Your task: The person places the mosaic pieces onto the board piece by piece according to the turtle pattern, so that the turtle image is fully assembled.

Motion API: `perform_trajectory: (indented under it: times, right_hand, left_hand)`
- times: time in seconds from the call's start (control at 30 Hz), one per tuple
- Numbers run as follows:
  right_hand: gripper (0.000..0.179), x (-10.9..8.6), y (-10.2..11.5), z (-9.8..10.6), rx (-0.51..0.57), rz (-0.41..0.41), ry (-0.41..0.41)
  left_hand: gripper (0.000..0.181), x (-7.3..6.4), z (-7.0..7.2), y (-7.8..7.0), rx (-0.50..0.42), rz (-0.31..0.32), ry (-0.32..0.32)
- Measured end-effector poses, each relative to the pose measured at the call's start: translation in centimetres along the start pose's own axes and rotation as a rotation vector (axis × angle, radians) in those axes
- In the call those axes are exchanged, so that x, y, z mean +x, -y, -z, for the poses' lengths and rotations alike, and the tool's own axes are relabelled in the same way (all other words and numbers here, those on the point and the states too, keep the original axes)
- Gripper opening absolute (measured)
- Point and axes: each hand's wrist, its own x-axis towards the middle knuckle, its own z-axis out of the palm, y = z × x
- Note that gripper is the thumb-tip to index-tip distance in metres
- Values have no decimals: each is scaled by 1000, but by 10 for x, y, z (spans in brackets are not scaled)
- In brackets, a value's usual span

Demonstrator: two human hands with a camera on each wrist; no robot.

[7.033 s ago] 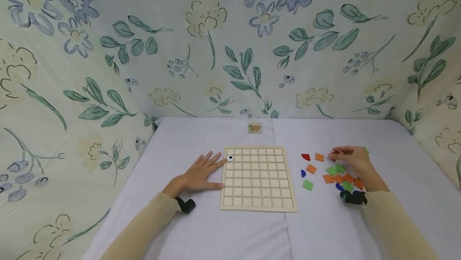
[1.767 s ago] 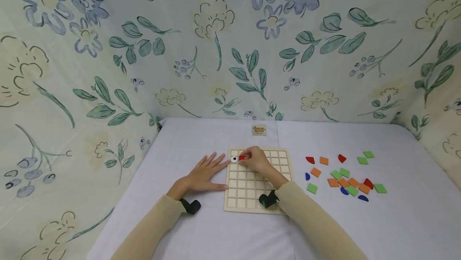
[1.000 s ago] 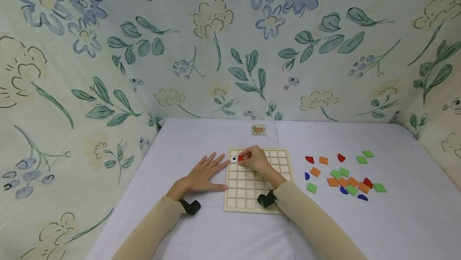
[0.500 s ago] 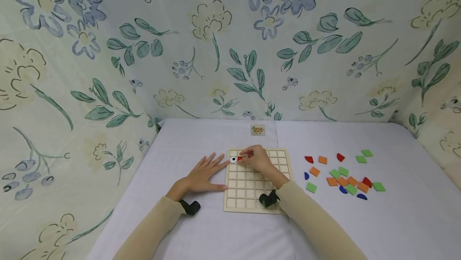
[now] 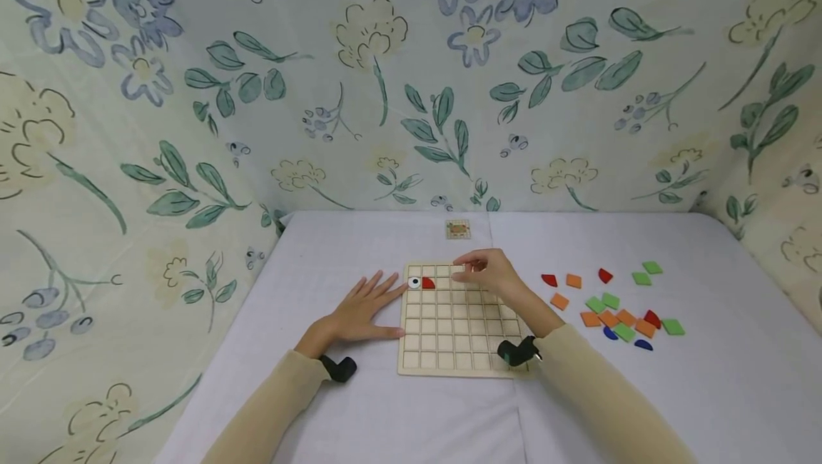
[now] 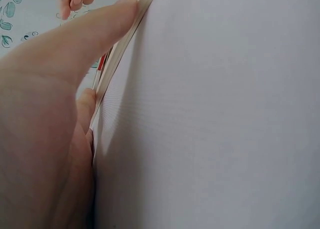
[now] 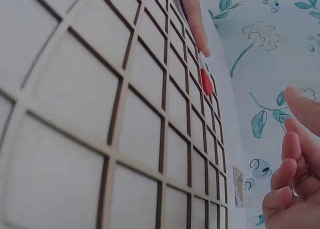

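Floral fabric backdrop, white-covered table, soft light

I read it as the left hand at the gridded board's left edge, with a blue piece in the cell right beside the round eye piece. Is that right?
Not quite: the head view shows a red piece, not blue, beside the round eye piece. The left hand is at the gridded board's left edge.

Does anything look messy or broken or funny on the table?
Nothing looks broken or spilled. The loose coloured pieces to the right of the board are jumbled at different angles, which looks messy beside its neat squares. The white cloth also has a crease near the board's front edge.
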Motion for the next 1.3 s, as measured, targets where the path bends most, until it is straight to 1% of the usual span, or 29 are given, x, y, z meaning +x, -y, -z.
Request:
perform_trajectory:
  times: [0.2, 0.33, 0.6, 0.7, 0.87, 1.0, 1.2, 1.3]
  right_hand:
    - [36, -21, -3, 33, -10, -21, -27]
    - [41, -38, -6, 51, -54, -35, -74]
    - [37, -71, -25, 76, -127, -67, -167]
    - [38, -82, -33, 80, -158, -97, -202]
    - [42, -99, -44, 84, -154, -150, -223]
    - [45, -111, -53, 87, -131, -170, -222]
    - [43, -125, -66, 86, -160, -182, -221]
    - [40, -129, -73, 84, -177, -187, -233]
  left_hand:
    - [96, 1, 4, -1, 3, -9, -9]
    - [96, 2, 7, -1, 6, -6, -7]
    - [96, 4, 11, 0, 22, -12, -2]
    - [96, 4, 12, 0, 18, -22, -5]
    - [94, 3, 14, 0, -10, -46, -25]
    - [94, 4, 11, 0, -10, -36, -14]
    - [96, 1, 2, 1, -14, -9, -3]
    - [96, -1, -1, 0, -11, -2, 5]
